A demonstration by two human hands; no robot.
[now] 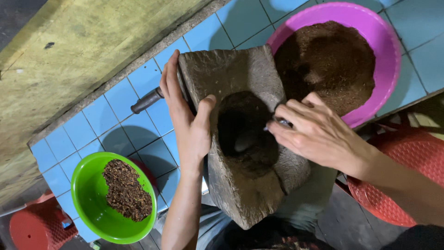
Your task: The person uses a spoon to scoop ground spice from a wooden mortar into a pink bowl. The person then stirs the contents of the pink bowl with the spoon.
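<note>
A heavy grey stone mortar [240,74] stands tilted on the blue tiled floor [138,134], its hollow [245,129] lined with dark brown ground powder. My left hand [185,115] grips the mortar's left edge, thumb over the rim. My right hand [314,132] reaches into the hollow from the right, fingers pinched on a small metal spoon [281,122] whose bowl dips into the powder. A dark metal handle [145,101] pokes out from behind my left hand.
A pink basin [391,51] of brown ground powder sits at the upper right. A green bowl [88,185] holding dark coarse bits sits at the lower left. Red plastic stools [397,153] [37,227] stand at right and lower left. A yellowish wall [83,41] borders the tiles.
</note>
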